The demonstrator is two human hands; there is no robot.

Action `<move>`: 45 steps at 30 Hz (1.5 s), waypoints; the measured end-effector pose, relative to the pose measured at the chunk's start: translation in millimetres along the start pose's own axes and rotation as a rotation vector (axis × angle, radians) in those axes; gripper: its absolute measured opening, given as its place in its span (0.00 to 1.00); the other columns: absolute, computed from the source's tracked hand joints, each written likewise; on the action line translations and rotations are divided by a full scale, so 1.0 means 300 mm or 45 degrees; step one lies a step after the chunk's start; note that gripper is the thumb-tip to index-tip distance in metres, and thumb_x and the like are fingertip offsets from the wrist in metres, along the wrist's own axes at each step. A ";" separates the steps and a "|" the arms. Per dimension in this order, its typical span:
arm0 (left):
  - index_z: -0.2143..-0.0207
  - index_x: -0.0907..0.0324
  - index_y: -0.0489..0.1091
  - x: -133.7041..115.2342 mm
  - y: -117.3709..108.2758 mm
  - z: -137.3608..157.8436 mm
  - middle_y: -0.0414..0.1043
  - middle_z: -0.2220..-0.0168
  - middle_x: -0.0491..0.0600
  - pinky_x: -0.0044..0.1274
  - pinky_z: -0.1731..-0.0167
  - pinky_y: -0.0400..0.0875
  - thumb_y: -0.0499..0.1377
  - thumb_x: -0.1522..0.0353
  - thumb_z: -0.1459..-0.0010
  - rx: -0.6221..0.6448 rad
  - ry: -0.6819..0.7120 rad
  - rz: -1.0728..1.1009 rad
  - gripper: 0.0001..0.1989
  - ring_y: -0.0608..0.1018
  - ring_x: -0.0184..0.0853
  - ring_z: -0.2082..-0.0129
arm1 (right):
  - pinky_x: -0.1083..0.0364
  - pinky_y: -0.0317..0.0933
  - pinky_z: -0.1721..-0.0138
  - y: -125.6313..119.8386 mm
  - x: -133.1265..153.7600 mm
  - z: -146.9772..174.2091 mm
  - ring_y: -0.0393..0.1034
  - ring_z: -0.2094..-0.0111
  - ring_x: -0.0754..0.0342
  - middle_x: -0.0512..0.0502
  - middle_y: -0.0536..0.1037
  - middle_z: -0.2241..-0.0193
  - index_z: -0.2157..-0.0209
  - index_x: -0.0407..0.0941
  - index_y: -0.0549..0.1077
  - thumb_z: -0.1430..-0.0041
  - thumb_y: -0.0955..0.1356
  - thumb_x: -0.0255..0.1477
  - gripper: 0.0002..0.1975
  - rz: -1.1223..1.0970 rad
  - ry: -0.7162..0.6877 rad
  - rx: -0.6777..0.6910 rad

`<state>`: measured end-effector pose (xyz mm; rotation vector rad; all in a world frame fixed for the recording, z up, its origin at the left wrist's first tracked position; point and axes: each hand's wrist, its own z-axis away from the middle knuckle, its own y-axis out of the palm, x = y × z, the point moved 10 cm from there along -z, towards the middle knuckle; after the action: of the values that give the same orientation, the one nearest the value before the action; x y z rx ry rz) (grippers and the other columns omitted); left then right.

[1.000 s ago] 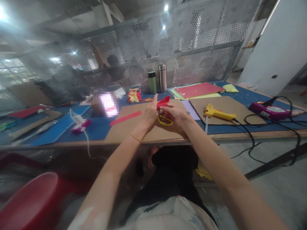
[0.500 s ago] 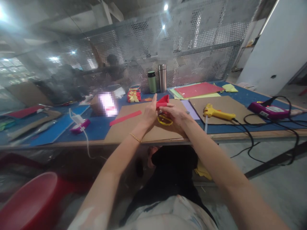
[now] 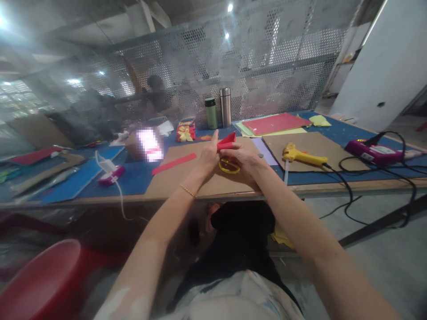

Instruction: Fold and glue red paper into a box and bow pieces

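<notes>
Above a brown cardboard sheet (image 3: 200, 186), both hands are closed on a folded red piece (image 3: 227, 141) that looks like paper or foam sheet. My left hand (image 3: 209, 156) grips it from the left, one finger pointing up. The fingers of my right hand (image 3: 243, 156) pinch its right side. Just below the right fingers shows the yellow handle of scissors (image 3: 229, 167); whether the hand touches them I cannot tell. A flat red strip (image 3: 175, 163) lies on the cardboard, left of my left hand.
A yellow glue gun (image 3: 303, 155) rests on another cardboard piece at right, its cable running toward a purple power strip (image 3: 375, 152). Behind stand a green bottle (image 3: 211, 114) and a steel flask (image 3: 225, 109). Red sheets (image 3: 276, 124) lie back right; a lit phone (image 3: 150, 144) leans at left.
The hands and the red piece keep almost the same position. The whole view has shifted very slightly.
</notes>
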<state>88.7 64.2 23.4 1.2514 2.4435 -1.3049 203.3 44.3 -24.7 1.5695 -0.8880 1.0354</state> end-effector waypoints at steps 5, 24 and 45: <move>0.23 0.53 0.56 0.004 -0.006 0.009 0.83 0.48 0.57 0.34 0.50 0.77 0.60 0.68 0.35 -0.026 -0.010 0.057 0.40 0.83 0.45 0.53 | 0.54 0.66 0.68 -0.001 0.019 -0.018 0.72 0.71 0.55 0.51 0.84 0.70 0.68 0.51 0.84 0.62 0.83 0.35 0.16 0.080 -0.050 0.025; 0.24 0.58 0.59 -0.001 0.002 -0.008 0.83 0.47 0.60 0.39 0.43 0.76 0.60 0.69 0.33 0.028 -0.009 0.007 0.36 0.83 0.49 0.45 | 0.53 0.67 0.66 -0.019 0.007 -0.025 0.74 0.66 0.52 0.48 0.86 0.66 0.67 0.51 0.83 0.61 0.84 0.42 0.19 -0.002 0.001 -0.036; 0.58 0.56 0.69 -0.028 -0.067 -0.003 0.77 0.60 0.49 0.29 0.57 0.78 0.58 0.67 0.35 0.021 -0.102 0.668 0.04 0.79 0.34 0.63 | 0.54 0.63 0.67 -0.032 0.019 -0.038 0.74 0.68 0.53 0.48 0.86 0.67 0.65 0.49 0.84 0.59 0.84 0.42 0.19 0.009 -0.020 -0.021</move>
<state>80.3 53.8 40.6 1.6550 1.8635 -1.1902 212.0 57.4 -21.4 1.5637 -0.9107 1.0197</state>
